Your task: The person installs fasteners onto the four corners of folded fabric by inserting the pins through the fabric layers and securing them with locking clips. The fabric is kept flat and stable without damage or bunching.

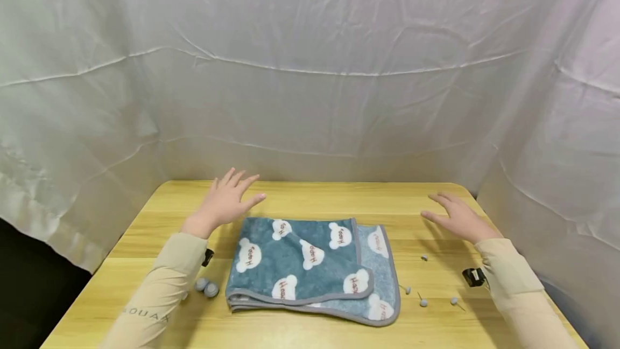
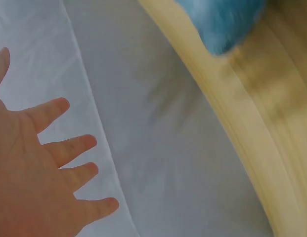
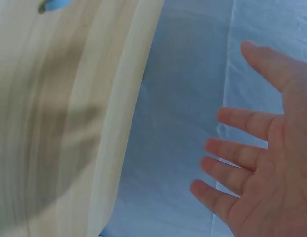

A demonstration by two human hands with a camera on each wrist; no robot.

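A folded teal blanket (image 1: 295, 255) with white bear-head patches and grey edging lies on the wooden table (image 1: 310, 198). Its lighter blue underside shows along the right and front. My left hand (image 1: 223, 203) is raised over the blanket's far left corner, fingers spread and holding nothing. In the left wrist view, that hand (image 2: 39, 168) shows spread fingers and a bit of blue cloth (image 2: 222, 24) apart from it. To the right of the blanket, my right hand (image 1: 457, 217) hovers above the table with fingers extended and nothing in them.
Grey-blue balls (image 1: 211, 289) sit left of the blanket near my left forearm. Several small grey-headed pins (image 1: 423, 302) lie scattered right of the blanket. Pale curtains (image 1: 310, 112) hang behind the table and at its sides.
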